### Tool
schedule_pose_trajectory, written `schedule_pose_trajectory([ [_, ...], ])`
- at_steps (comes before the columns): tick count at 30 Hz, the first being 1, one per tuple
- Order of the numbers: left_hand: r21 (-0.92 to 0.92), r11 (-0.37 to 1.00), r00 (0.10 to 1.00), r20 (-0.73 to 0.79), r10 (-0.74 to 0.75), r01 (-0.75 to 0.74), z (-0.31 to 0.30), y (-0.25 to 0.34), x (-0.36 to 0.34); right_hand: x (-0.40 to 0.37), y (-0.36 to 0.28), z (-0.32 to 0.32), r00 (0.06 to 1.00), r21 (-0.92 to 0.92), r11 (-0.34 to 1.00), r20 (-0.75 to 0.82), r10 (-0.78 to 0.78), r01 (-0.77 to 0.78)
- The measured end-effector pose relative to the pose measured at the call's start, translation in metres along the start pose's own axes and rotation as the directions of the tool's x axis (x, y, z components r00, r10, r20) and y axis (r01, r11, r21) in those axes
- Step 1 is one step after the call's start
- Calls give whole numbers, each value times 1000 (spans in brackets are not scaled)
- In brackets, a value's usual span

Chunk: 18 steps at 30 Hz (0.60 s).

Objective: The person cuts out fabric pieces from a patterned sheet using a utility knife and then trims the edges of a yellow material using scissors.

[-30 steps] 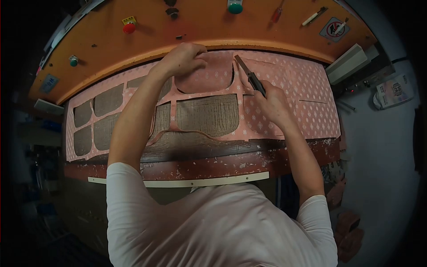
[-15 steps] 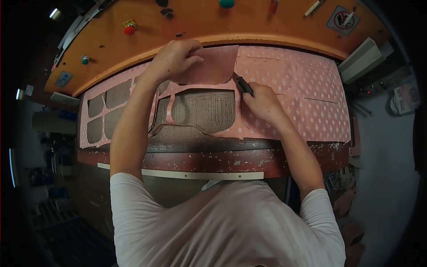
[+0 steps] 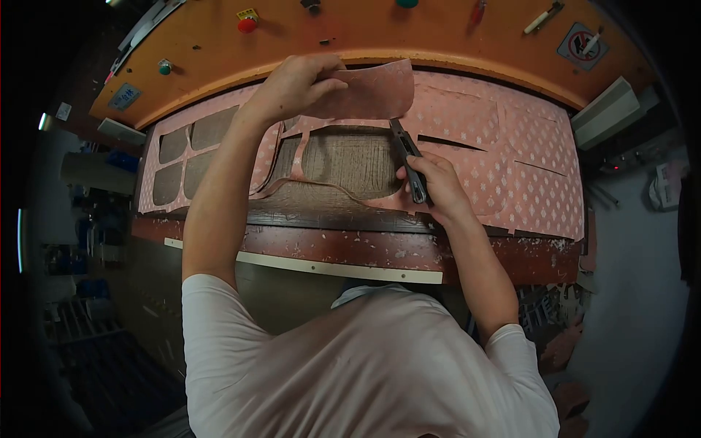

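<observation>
My left hand (image 3: 305,84) grips the left end of a pink cut piece (image 3: 376,91), raised above the pink patterned sheet (image 3: 537,157). My right hand (image 3: 442,182) is closed around a black utility knife (image 3: 410,164). The knife's tip points away from me, just below the lifted piece's lower right corner. Several rounded openings have been cut in the left half of the sheet, and the scored brown board (image 3: 350,157) shows through them. Right of the knife, slits run through the sheet, and one gapes dark.
An orange machine panel (image 3: 365,36) spans the back, with a red button (image 3: 247,25), a green button (image 3: 164,67) and a warning sign (image 3: 583,45). Pale scraps litter the reddish front edge (image 3: 350,248). A light metal strip (image 3: 328,269) runs below it.
The cut piece is lifted higher and tilted more in my left hand. My right hand has drawn the knife nearer to me, and more of its handle shows. The camera view has shifted slightly.
</observation>
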<state>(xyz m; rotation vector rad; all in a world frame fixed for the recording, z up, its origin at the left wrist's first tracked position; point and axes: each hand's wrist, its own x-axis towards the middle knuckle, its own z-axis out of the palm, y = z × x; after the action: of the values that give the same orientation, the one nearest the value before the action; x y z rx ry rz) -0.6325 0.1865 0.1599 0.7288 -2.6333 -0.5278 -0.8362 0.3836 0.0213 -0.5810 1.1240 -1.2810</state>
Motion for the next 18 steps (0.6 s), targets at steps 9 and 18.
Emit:
schedule_pose_trajectory([
  [9, -51, 992, 993, 35, 116, -114, -6, -19, -7, -22, 8, 47, 991, 14, 998, -118, -66, 68],
  [18, -105, 966, 970, 28, 241, -237, -7, -38, -5, -7, 21, 79, 968, -55, 992, -222, -119, 110],
])
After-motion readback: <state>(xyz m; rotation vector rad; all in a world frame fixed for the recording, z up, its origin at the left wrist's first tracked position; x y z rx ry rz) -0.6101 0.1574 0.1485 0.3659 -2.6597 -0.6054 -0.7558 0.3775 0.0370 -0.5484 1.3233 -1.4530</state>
